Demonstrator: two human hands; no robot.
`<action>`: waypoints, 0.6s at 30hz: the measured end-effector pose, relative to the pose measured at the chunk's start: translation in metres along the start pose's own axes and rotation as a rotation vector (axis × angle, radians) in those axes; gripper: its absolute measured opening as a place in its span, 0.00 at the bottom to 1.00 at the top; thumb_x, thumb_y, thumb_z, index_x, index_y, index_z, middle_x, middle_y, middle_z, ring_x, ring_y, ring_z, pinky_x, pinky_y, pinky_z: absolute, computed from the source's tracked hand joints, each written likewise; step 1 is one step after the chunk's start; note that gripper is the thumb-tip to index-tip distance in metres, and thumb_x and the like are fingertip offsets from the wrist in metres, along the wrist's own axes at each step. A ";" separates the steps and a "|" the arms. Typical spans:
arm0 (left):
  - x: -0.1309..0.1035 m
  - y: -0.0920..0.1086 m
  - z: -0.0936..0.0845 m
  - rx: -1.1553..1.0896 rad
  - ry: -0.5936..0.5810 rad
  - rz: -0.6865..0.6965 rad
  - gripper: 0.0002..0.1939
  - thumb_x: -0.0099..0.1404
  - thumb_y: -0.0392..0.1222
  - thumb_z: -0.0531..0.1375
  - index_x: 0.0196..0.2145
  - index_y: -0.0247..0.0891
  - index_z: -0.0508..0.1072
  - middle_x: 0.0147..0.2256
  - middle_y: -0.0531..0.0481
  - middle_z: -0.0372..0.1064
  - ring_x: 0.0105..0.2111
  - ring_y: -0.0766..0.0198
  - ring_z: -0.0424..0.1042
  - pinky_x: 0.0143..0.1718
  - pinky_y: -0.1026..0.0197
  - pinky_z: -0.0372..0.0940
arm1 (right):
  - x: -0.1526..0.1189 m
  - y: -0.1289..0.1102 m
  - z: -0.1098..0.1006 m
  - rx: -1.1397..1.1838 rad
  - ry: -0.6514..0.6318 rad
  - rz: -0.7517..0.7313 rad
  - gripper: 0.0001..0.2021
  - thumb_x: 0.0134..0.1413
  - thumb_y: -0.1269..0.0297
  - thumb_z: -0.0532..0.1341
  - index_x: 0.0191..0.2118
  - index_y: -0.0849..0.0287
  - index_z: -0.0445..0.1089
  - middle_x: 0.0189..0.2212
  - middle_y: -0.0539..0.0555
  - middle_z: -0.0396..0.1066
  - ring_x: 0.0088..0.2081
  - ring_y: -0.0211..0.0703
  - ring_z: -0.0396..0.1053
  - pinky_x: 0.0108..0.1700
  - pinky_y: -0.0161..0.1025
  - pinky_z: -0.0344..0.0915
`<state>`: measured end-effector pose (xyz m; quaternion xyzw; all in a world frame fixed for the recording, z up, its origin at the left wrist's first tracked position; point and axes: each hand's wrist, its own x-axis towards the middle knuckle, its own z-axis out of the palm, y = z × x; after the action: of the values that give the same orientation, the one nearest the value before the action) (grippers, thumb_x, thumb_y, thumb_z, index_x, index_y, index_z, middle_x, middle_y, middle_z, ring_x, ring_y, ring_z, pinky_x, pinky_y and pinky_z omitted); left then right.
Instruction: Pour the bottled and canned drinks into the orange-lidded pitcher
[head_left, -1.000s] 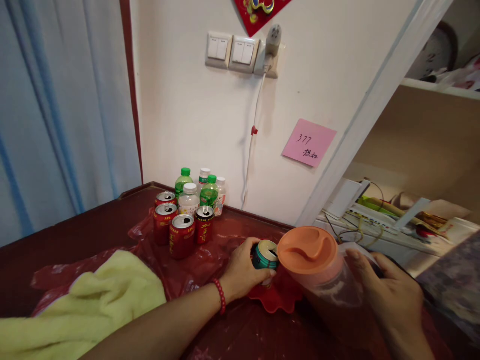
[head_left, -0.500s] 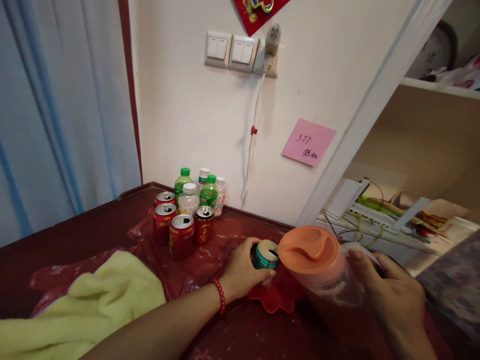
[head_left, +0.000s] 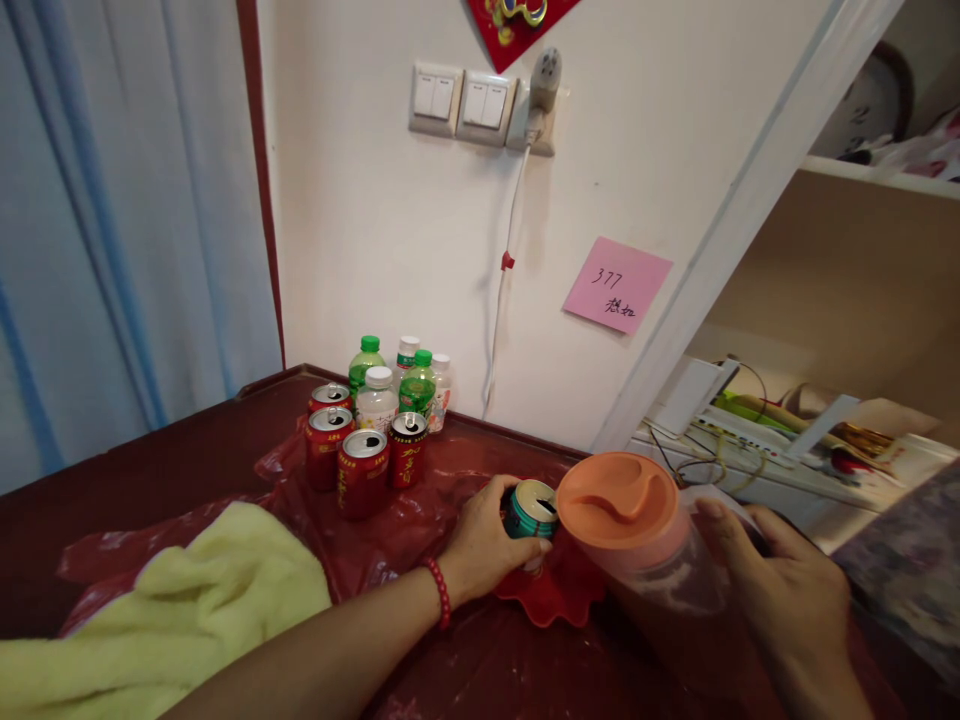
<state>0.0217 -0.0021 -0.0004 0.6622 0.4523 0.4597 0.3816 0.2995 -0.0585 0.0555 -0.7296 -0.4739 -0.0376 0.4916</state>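
My left hand (head_left: 487, 540) is closed around a green drink can (head_left: 531, 512) with an open top. Under the can lies a red scalloped dish (head_left: 559, 595). My right hand (head_left: 787, 590) grips the handle of a clear plastic pitcher (head_left: 675, 570). An orange lid (head_left: 619, 500) covers the pitcher, which tilts toward the can, its lid edge right beside the can's top. Whether liquid flows between them I cannot tell. The pitcher's lower part is dark and hard to make out.
Several red cans (head_left: 364, 475) stand in front of green-capped and white-capped bottles (head_left: 377, 395) near the wall. A yellow towel (head_left: 240, 570) lies on the red plastic sheet (head_left: 450, 465) at left. Shelves with a white router (head_left: 780, 440) are at right.
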 end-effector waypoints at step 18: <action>0.000 0.000 -0.001 0.015 0.003 -0.004 0.32 0.45 0.35 0.75 0.49 0.40 0.73 0.48 0.46 0.78 0.49 0.49 0.74 0.54 0.50 0.66 | -0.003 -0.003 0.000 0.012 -0.001 -0.017 0.32 0.48 0.25 0.60 0.24 0.53 0.65 0.19 0.44 0.53 0.26 0.41 0.54 0.29 0.39 0.53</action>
<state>0.0211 -0.0025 -0.0001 0.6634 0.4574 0.4568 0.3768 0.2963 -0.0603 0.0559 -0.7225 -0.4808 -0.0386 0.4954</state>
